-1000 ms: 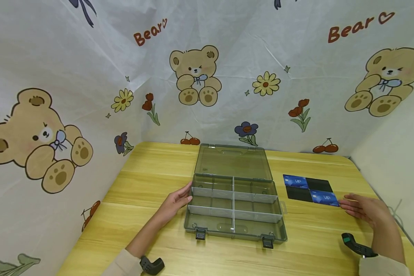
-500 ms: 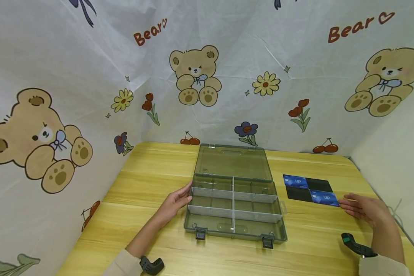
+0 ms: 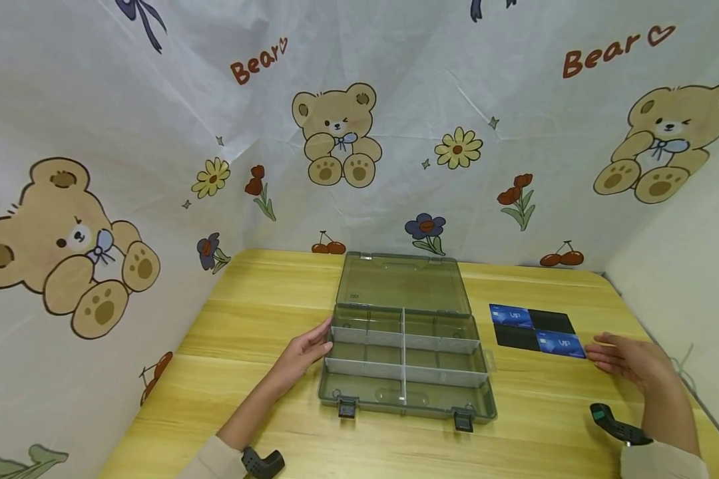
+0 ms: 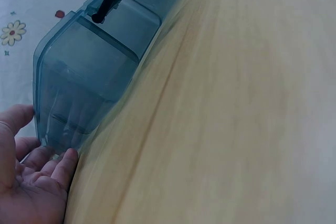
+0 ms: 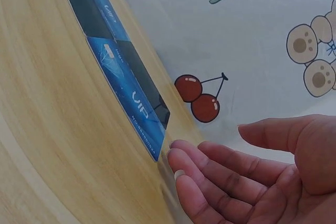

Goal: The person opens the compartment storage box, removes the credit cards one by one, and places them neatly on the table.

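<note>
A translucent dark-grey compartment box (image 3: 359, 386) lies on the table with its lid (image 3: 404, 286) folded back. Light dividers (image 3: 437, 374) split it into several compartments, with nothing in them. At its left side, the fingertips of my left hand (image 3: 302, 347) rest against the wall; the left wrist view has this hand (image 4: 37, 192) at the box's corner. To the right lie several cards in a block, two showing blue VIP faces (image 3: 511, 315) and two showing black faces (image 3: 552, 321). My right hand (image 3: 626, 362) is beside the near blue card (image 5: 123, 90), relaxed, palm inward, holding nothing.
The wood-grain table (image 3: 263, 286) meets a white bear-print cloth (image 3: 174, 100) at the back and left. A pale wall (image 3: 689, 279) borders the right side, with a thin cord (image 3: 686, 366) near it. Two black latches (image 3: 347, 408) stick out from the box's front.
The head view has shifted very slightly. Both hands, the box and the cards keep their places.
</note>
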A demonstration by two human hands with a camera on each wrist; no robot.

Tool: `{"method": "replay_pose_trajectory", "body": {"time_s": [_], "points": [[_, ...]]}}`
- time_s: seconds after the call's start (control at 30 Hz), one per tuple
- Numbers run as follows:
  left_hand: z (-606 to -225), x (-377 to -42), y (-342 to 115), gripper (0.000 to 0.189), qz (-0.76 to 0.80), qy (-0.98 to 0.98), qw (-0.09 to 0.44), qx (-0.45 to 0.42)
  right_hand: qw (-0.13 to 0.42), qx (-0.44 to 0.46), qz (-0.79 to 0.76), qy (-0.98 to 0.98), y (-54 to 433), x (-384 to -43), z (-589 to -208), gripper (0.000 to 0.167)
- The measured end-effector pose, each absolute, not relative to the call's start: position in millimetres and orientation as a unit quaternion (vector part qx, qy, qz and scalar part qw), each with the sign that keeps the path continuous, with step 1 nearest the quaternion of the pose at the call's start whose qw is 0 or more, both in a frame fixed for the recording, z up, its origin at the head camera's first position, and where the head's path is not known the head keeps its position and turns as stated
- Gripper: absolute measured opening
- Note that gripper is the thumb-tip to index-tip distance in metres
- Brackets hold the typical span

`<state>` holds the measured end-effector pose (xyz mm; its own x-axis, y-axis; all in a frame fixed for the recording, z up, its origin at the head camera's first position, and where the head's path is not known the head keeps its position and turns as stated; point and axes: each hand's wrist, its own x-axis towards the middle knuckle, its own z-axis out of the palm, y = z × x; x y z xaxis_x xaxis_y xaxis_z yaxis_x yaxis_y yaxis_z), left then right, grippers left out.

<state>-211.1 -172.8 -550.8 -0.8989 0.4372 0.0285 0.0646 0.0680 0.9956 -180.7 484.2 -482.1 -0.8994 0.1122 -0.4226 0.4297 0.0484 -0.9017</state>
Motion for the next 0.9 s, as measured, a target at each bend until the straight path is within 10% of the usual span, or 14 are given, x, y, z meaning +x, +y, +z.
{"method": "replay_pose_trajectory", "body": {"time_s": [0.9], "points": [[-544,-217,-174,0.063,0.673,0.709,0.142,0.159,0.017,0.043,-0.554,0.831,398,-195,-449,0.061]]}}
